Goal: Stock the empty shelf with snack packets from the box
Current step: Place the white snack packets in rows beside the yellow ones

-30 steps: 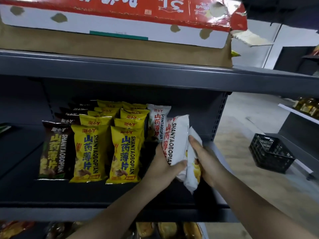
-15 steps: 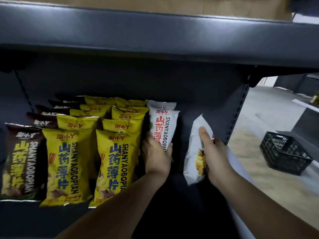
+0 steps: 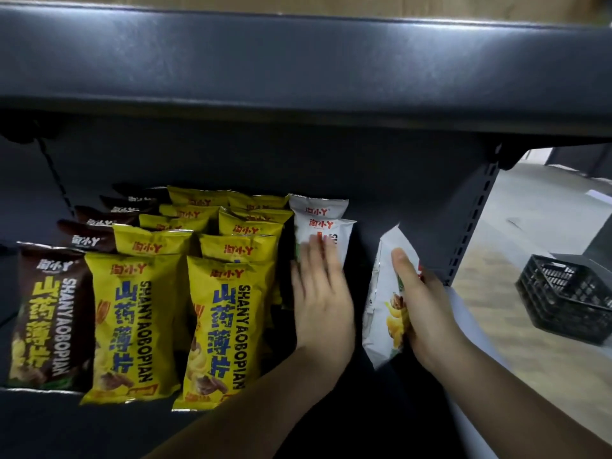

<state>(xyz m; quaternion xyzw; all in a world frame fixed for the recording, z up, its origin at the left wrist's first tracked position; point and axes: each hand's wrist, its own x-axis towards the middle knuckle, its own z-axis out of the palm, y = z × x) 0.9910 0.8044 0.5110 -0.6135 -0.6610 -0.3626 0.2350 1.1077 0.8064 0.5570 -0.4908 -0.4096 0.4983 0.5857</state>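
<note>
White foil, puffy and crinkled, makes up the packet (image 3: 385,293) that the right hand (image 3: 427,313) grasps by its side, fingers (image 3: 402,270) curled over the front face, just off the right end of the shelf (image 3: 298,422). It looks light, soft and a little slick, with brittle crisps inside, so a loose hold across the middle seems wiser than a squeeze; the sealed top and bottom edges would also serve as stiffer places to pinch. The left hand (image 3: 323,293) lies flat, fingers straight, pressing against the front white packet (image 3: 326,241) of a short row of two near the back. To its left stand two rows of yellow packets (image 3: 132,326) and a row of brown packets (image 3: 46,316), reaching to the shelf's front edge. The gap in front of the white row looks like the place for the held packet; the left hand stands in it now. A black crate (image 3: 569,299) sits on the floor beyond the right end.
</note>
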